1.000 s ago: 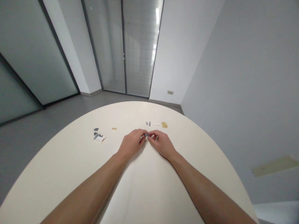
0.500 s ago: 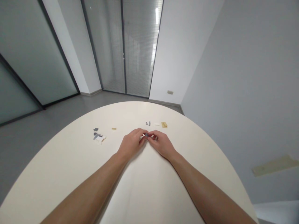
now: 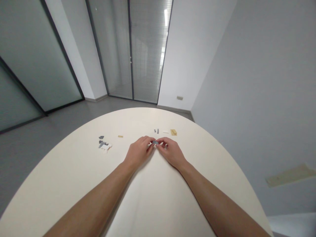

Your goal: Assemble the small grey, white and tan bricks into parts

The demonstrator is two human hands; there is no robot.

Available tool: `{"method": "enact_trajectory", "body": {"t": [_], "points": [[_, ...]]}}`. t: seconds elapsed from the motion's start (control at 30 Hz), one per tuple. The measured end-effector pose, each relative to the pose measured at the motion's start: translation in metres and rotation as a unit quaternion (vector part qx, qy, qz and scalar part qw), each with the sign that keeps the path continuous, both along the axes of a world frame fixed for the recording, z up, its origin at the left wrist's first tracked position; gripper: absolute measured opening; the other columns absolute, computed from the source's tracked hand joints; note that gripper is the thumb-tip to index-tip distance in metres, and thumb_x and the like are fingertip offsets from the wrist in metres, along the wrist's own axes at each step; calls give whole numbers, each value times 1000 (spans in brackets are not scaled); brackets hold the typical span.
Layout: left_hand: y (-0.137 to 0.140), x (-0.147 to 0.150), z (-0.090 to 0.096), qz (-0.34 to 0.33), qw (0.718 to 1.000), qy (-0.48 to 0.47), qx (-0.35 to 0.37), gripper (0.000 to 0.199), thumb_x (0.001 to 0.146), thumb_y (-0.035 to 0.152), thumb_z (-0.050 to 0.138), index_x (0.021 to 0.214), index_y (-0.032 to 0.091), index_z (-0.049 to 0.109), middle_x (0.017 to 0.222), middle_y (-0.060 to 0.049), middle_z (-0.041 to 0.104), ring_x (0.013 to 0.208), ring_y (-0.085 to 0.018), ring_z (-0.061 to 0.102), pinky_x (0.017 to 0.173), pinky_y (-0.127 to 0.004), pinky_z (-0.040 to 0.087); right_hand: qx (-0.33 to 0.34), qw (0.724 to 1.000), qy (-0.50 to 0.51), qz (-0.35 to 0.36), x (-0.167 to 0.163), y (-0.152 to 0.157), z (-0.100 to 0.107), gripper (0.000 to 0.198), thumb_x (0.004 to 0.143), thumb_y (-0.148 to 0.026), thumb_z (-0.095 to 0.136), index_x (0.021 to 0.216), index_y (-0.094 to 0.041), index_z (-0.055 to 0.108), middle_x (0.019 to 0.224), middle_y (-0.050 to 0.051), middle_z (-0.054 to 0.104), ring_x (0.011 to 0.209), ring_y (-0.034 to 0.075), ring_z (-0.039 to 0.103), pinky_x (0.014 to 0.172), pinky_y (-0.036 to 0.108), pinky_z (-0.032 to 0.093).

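Note:
Between my fingertips, over the middle of the round table (image 3: pixel 145 207), is a small dark grey piece (image 3: pixel 155 142); its exact kind is too small to tell. My left hand (image 3: pixel 140 148) pinches its left side with thumb and forefinger. On the opposite side, my right hand (image 3: pixel 171 151) pinches its right end, the other fingers curled under. Just beyond the hands lie a small grey strip (image 3: pixel 158 131), a tiny dark bit (image 3: pixel 155 130), a thin white strip (image 3: pixel 165 132) and a yellow square piece (image 3: pixel 173 132).
To the left is a loose pile of grey and white pieces (image 3: pixel 105 146), with a dark piece (image 3: pixel 101 137) just behind it. A short yellow bar (image 3: pixel 120 136) lies between that pile and my left hand. Past the table's far edge stand glass panels (image 3: pixel 148 59) and a wall.
The grey piece has turned slightly between my fingers and shows more of its surface. Both hands stay in nearly the same place.

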State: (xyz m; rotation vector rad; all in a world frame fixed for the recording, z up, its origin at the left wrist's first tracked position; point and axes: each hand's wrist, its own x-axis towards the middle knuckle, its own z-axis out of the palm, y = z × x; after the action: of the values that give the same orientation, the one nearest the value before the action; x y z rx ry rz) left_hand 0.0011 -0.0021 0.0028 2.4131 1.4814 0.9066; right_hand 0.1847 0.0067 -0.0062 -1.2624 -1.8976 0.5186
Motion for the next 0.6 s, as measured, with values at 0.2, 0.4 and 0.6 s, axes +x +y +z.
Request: {"method": "enact_trajectory", "body": {"t": [0.2,0.4,0.6], "points": [[-1,0,0,3,1000,3,-2,17,94,24,54,108,25,64,109,-2,70,98,-18,64,80,-30,50,8,1000,8,2,0,-1,2,15,85,-23,63,98,-23,70,94,2,73,75,15,62,75,29,48],[-1,0,-1,4,1000,1,4,17,95,27,53,107,25,64,107,-2,70,97,-18,63,80,-30,49,4,1000,6,3,0,-1,2,14,86,-24,63,98,-23,71,94,2,73,75,15,62,75,29,48],[-1,0,0,1,1000,2,14,15,96,30,54,105,25,64,104,-1,70,98,-18,64,79,-29,49,-4,1000,0,12,1,-1,2,16,88,-23,63,101,-23,71,95,2,74,76,15,63,76,30,48]]}}
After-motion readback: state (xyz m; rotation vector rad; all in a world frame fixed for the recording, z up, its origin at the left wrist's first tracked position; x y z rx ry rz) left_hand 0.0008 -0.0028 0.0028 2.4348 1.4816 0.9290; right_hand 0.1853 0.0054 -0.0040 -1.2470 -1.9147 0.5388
